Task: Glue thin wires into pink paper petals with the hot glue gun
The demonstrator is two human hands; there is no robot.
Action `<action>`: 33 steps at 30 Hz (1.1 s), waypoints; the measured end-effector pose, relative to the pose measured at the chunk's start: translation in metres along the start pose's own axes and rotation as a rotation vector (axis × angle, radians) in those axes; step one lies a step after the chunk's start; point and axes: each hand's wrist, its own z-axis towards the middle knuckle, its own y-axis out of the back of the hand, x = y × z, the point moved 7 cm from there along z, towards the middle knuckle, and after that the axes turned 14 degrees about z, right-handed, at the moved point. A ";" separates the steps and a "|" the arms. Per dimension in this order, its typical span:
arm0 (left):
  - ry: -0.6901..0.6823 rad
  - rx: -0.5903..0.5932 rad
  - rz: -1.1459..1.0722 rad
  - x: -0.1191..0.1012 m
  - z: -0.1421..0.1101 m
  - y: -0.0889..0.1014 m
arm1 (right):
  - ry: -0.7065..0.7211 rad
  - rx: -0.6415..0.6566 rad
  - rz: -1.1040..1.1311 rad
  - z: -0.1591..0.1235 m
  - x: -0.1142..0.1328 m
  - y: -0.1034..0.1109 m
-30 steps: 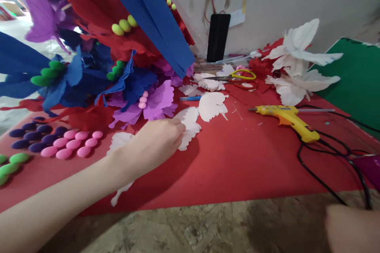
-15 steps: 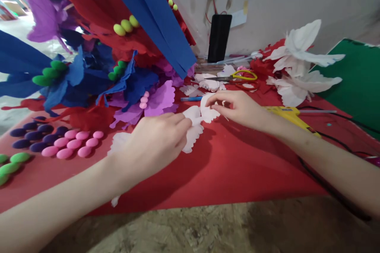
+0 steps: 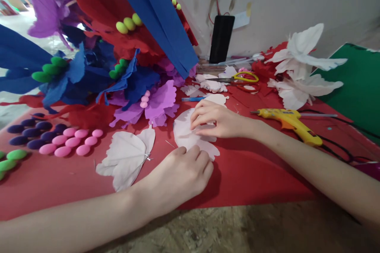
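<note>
My right hand [image 3: 218, 118] bends over a white scalloped wing cut-out [image 3: 181, 130], with thumb and fingers closing on its upper part. At the cut-out's lower edge, my left hand [image 3: 184, 176] is curled with the back of the hand up. Its fingertips are hidden, so what they hold does not show. A white butterfly [image 3: 123, 158], tied at its middle with thin wire or thread, lies left of that hand. Another white cut-out [image 3: 218, 99] rests just beyond my right hand, by a blue pen [image 3: 192, 99].
Purple, blue and red butterflies [image 3: 162, 102] crowd the left. Pink ovals [image 3: 73, 142] and dark purple ovals [image 3: 31, 132] sit in rows. A yellow glue gun [image 3: 289, 122] lies right of my forearm. Behind are yellow-handled scissors [image 3: 245, 77], a phone [image 3: 222, 39] and white butterflies [image 3: 305, 53].
My left hand has moved right and nearer to me, uncovering the tied white butterfly. My right hand has come left and nearer. The wing cut-out beneath it now shows as a broader shape.
</note>
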 end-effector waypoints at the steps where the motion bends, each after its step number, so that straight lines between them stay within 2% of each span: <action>1: 0.003 -0.003 0.001 0.000 0.000 0.000 | 0.011 -0.016 -0.005 0.000 0.001 -0.001; 10: -0.007 0.019 -0.033 -0.005 -0.002 -0.005 | 0.043 -0.047 -0.010 0.005 -0.003 -0.013; 16: 0.011 -0.012 -0.022 -0.003 -0.001 -0.002 | 0.045 -0.044 -0.019 0.005 -0.002 -0.014; 26: -0.003 0.046 -0.035 -0.005 -0.001 -0.007 | 0.019 -0.032 -0.018 0.003 -0.009 -0.017; 33: 0.011 0.020 -0.027 -0.004 -0.002 -0.006 | 0.013 -0.019 -0.018 0.004 -0.011 -0.018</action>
